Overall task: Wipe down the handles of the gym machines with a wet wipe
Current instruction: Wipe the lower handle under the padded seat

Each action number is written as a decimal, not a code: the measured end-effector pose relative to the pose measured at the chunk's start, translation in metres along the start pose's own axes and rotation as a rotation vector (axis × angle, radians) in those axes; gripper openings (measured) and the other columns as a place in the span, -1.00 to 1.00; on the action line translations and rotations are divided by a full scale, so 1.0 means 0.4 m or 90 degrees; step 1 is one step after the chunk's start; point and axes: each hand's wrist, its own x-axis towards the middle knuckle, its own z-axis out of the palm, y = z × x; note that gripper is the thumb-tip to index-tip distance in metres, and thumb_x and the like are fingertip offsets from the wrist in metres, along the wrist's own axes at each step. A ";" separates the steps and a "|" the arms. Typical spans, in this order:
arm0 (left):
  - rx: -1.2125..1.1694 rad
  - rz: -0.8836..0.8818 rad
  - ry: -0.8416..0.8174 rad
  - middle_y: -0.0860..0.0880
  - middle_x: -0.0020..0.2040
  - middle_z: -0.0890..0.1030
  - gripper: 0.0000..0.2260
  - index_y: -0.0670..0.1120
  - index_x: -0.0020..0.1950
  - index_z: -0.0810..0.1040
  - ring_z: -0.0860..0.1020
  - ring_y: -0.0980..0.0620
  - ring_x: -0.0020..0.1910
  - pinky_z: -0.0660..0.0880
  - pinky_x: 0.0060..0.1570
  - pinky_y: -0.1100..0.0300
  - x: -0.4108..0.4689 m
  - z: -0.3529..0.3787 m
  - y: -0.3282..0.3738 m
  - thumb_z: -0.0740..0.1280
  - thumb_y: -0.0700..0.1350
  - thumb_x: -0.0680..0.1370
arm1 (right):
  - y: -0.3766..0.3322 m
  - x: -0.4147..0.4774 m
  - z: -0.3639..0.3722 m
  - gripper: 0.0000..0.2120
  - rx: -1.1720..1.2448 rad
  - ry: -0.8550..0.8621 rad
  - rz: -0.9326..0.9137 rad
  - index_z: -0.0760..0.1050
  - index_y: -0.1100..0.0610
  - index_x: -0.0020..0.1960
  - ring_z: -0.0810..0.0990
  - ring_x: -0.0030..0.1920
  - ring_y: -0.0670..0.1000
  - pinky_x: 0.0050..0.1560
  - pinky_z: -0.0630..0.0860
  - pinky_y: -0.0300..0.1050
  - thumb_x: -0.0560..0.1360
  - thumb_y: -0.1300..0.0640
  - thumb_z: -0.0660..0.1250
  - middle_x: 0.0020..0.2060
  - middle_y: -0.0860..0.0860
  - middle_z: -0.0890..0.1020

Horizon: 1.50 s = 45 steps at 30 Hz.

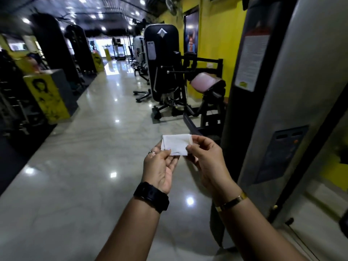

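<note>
A white folded wet wipe (pixel 176 144) is held in front of me at chest height, over the shiny floor. My left hand (pixel 160 166), with a ring and a black watch on the wrist, pinches its lower left corner. My right hand (pixel 205 157), with a gold bangle on the wrist, pinches its right edge. A black gym machine (pixel 162 61) with a pink padded seat (pixel 204 81) stands ahead on the right, well beyond my hands. No handle is close to the wipe.
A tall grey machine housing (pixel 293 102) with a label stands close on my right. More machines line the yellow wall (pixel 216 31) further back. Yellow-and-black stands (pixel 49 95) and dark equipment run along the left. A glossy tiled aisle (pixel 90 157) lies between them.
</note>
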 end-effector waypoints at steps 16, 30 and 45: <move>-0.054 -0.008 0.067 -0.15 -0.06 0.64 -0.74 -0.14 0.10 0.53 0.65 -0.02 -0.14 0.58 -0.06 0.15 0.321 -0.097 0.139 0.10 -0.36 0.60 | 0.149 0.296 0.211 -0.78 0.010 -0.053 0.017 0.45 0.22 -0.11 0.56 -0.19 0.00 -0.13 0.58 -0.15 0.47 0.52 0.23 -0.22 0.10 0.56; -0.047 0.013 0.084 -0.15 -0.03 0.64 -0.77 -0.16 0.16 0.54 0.64 -0.03 -0.10 0.62 -0.16 0.19 0.859 -0.065 0.287 0.12 -0.32 0.63 | 0.220 0.814 0.429 -0.68 -0.010 -0.078 0.014 0.57 0.23 -0.02 0.61 -0.17 -0.04 -0.21 0.55 -0.26 0.47 0.55 0.17 -0.15 0.08 0.63; -0.053 -0.035 0.036 -0.14 -0.06 0.65 -0.80 -0.18 0.07 0.54 0.63 -0.06 -0.06 0.57 0.00 0.10 1.412 -0.190 0.575 0.16 -0.14 0.61 | 0.397 1.256 0.834 -0.73 -0.001 -0.026 0.034 0.59 0.22 -0.05 0.56 -0.20 0.02 -0.12 0.57 -0.16 0.51 0.48 0.18 -0.11 0.14 0.63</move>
